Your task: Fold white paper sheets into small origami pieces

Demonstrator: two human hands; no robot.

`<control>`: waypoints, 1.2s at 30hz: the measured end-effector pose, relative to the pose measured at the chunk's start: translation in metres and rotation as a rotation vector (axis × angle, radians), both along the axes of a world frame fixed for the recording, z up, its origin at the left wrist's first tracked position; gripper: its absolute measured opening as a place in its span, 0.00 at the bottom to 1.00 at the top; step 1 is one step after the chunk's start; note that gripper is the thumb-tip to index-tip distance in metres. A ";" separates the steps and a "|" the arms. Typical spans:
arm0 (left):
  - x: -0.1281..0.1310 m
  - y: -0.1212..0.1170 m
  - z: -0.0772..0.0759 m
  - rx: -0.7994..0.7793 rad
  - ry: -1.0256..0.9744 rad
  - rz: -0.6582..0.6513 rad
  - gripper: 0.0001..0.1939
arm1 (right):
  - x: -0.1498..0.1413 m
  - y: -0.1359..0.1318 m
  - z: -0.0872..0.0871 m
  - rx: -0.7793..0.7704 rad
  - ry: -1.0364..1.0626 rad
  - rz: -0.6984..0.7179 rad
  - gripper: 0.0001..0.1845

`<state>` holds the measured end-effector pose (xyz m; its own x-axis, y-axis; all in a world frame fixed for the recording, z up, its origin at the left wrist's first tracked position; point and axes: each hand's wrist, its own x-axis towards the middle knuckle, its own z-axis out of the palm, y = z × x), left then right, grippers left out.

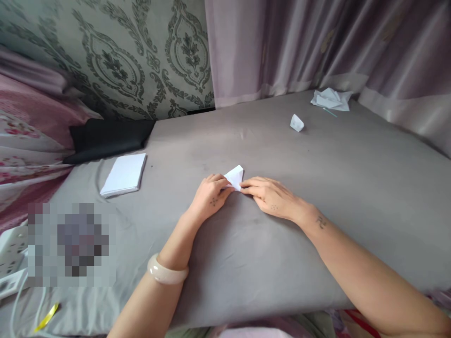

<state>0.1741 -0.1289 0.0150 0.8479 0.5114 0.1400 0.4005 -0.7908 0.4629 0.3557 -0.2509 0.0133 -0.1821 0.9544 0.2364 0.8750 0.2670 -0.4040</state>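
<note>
A small piece of folded white paper point(235, 176) lies on the grey cloth in the middle of the head view, one corner pointing away from me. My left hand point(211, 195) pinches its left edge between thumb and fingers. On the right side, the fingertips of my right hand point(269, 193) are closed on the paper's lower right corner. The fingers of both hands partly cover the paper's near edge. A pale bangle point(167, 270) sits on my left forearm.
A stack of white paper point(124, 173) lies at the left, by a black folded item point(112, 136). Farther right are a small folded paper piece point(297, 123) and crumpled white papers point(331, 99) beside a thin green stick point(330, 112). Power strips point(12, 251) stand at the left edge.
</note>
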 end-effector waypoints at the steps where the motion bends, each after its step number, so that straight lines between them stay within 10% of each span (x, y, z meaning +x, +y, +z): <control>1: 0.001 0.001 0.002 -0.018 0.003 0.010 0.11 | 0.000 0.000 0.000 -0.008 0.004 -0.002 0.25; 19: -0.005 0.012 0.005 -0.151 -0.004 -0.156 0.12 | 0.000 0.001 -0.001 -0.025 -0.029 0.007 0.27; 36: 0.007 0.012 -0.001 -0.127 0.024 0.074 0.09 | -0.002 -0.001 -0.001 -0.021 -0.020 -0.020 0.26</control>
<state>0.1812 -0.1167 0.0145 0.8095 0.5850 0.0506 0.4677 -0.6945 0.5467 0.3540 -0.2515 0.0121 -0.1677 0.9625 0.2131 0.8879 0.2414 -0.3917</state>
